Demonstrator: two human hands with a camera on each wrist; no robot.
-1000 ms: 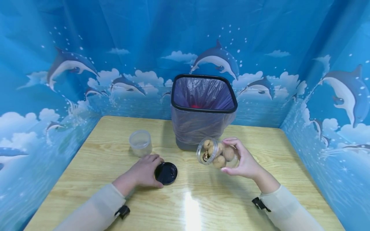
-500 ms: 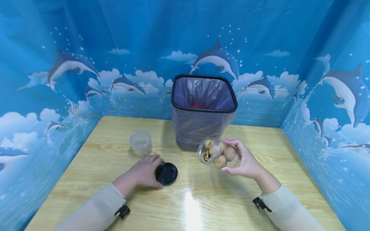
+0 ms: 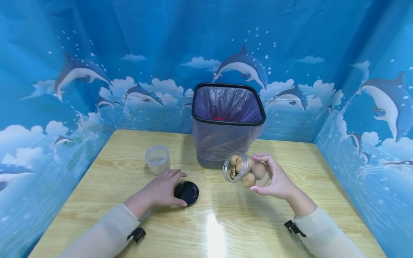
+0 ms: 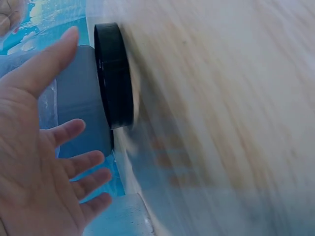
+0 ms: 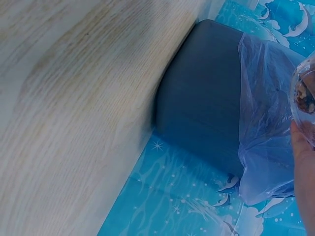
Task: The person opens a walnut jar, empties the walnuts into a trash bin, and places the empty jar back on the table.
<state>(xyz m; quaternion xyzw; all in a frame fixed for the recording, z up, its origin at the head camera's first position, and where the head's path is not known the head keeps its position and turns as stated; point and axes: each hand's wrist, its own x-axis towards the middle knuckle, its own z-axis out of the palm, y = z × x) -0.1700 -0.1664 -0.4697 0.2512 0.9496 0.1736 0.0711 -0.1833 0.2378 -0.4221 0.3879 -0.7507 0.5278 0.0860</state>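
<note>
1. Walnuts sat in a tilted, lidless clear jar above the tabletop, before a lined wastebasket; the right hand clamped its grip round the base.
2. Left hand, grip apart, spread by a black lid lying flat.
3. Steady wrist, shallow tilt looked wisest, lest walnuts roll out the mouth.
</note>
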